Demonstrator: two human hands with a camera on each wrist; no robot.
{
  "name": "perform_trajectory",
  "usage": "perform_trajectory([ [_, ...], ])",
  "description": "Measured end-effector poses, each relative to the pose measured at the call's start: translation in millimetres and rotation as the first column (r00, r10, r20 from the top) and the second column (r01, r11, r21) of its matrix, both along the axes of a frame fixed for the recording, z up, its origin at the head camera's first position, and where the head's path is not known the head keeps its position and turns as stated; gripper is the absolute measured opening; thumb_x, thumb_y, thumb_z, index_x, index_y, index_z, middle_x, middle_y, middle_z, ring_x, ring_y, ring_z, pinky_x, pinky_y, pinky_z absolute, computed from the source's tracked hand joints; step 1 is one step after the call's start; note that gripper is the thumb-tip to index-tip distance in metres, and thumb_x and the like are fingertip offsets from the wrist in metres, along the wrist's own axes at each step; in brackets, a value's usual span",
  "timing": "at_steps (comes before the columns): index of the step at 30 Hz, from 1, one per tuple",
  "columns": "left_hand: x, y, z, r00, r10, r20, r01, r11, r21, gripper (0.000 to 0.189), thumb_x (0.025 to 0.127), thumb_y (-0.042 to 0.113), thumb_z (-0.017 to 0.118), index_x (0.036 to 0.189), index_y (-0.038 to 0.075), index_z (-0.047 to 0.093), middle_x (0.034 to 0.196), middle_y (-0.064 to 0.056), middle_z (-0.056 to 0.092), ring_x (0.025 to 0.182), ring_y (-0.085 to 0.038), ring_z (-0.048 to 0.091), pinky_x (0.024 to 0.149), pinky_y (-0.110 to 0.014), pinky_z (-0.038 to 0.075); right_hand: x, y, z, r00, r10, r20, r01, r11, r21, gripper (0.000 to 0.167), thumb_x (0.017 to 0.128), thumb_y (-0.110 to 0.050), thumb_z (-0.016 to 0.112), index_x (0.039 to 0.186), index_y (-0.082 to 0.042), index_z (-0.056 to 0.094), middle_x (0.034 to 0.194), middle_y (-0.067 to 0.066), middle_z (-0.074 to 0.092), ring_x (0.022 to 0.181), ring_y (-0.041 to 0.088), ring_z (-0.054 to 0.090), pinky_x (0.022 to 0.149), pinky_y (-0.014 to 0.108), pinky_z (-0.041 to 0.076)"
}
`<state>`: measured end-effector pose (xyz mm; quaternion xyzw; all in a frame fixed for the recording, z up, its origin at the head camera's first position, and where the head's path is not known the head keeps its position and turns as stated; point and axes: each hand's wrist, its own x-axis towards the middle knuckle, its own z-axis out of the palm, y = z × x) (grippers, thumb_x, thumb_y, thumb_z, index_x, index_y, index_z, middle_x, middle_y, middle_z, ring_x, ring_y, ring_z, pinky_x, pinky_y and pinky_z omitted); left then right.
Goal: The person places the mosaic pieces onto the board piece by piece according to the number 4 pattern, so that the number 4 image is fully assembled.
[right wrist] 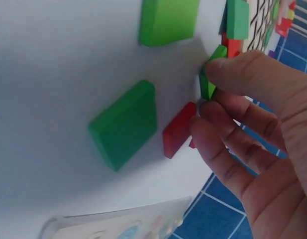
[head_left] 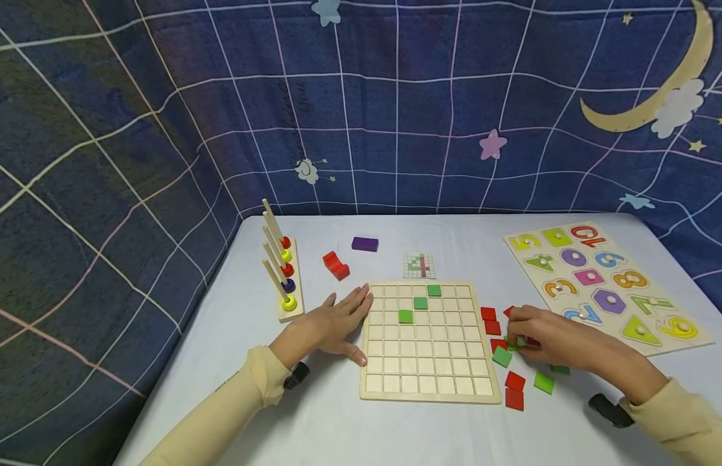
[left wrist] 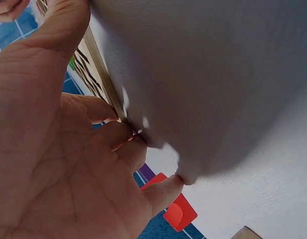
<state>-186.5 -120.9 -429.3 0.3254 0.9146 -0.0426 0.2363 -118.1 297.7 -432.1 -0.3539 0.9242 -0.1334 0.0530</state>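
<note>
My left hand lies with fingers spread at the left edge of a wooden grid board. Its fingertips and thumb touch that edge. Three green tiles form a diagonal in the board's upper rows. To the right of the board, my right hand pinches a green tile between thumb and fingers. Close under those fingers is a red tile, with a darker green tile beside it. Around the hand lie several loose red tiles and green tiles.
A small pattern card lies behind the board. A purple block and a red curved block are at the back left. The peg stand with rings is on the left, a number puzzle on the right.
</note>
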Motion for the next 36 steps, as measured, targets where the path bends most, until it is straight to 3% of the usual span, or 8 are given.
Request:
perform_trajectory([
  [8,0.1,-0.7,-0.8,1.0,-0.011,-0.026,0.011,1.0,-0.02,0.126,0.085,0.074,0.073,0.174,0.013,0.007,0.184,-0.006,-0.004,0.171,-0.021,0.004,0.137,-0.056,0.017,-8.9,-14.3,13.5,1.0,-0.003,0.014,0.004,1.0,-0.009,0.023,0.085,-0.009,0.087,0.094,-0.026,0.075,0.096,-0.011,0.058,0.088,0.004,0.05,0.071,0.019,0.053],
  [16,-0.2,-1.7,0.3,1.0,-0.007,-0.02,0.006,1.0,-0.011,0.126,0.086,0.072,0.074,0.174,0.012,0.007,0.184,-0.007,-0.004,0.171,-0.023,0.003,0.137,-0.057,0.016,-27.6,-64.6,28.5,0.995,0.099,-0.031,-0.099,0.995,0.002,0.018,0.09,-0.006,0.083,0.099,-0.019,0.074,0.097,-0.006,0.059,0.091,0.007,0.05,0.074,0.023,0.052],
  [25,-0.7,-2.0,1.1,1.0,0.008,-0.012,-0.008,1.0,-0.008,0.127,0.085,0.073,0.074,0.174,0.013,0.006,0.184,-0.006,-0.004,0.171,-0.022,0.002,0.138,-0.056,0.015,-48.7,-136.6,30.4,0.951,0.263,-0.16,-0.262,0.965,0.03,0.014,0.089,-0.004,0.083,0.095,-0.013,0.074,0.091,0.0,0.062,0.083,0.009,0.052,0.071,0.021,0.051],
  [28,-1.2,-2.3,1.7,1.0,0.006,-0.01,-0.006,1.0,-0.011,0.127,0.086,0.074,0.073,0.174,0.013,0.005,0.184,-0.006,-0.005,0.171,-0.021,0.002,0.138,-0.056,0.015,-53.1,-157.6,27.6,0.949,0.277,-0.152,-0.274,0.961,0.041,0.013,0.089,-0.005,0.084,0.094,-0.013,0.074,0.088,0.0,0.061,0.082,0.01,0.053,0.072,0.021,0.052],
  [36,0.6,-2.5,3.0,1.0,-0.008,-0.005,0.008,1.0,-0.014,0.126,0.087,0.073,0.071,0.174,0.012,0.005,0.184,-0.007,-0.003,0.171,-0.022,0.004,0.137,-0.056,0.017,-62.0,-186.5,12.6,0.968,0.249,-0.02,-0.249,0.968,0.026,0.011,0.09,-0.007,0.082,0.098,-0.012,0.076,0.09,-0.001,0.062,0.082,0.009,0.052,0.074,0.019,0.051],
])
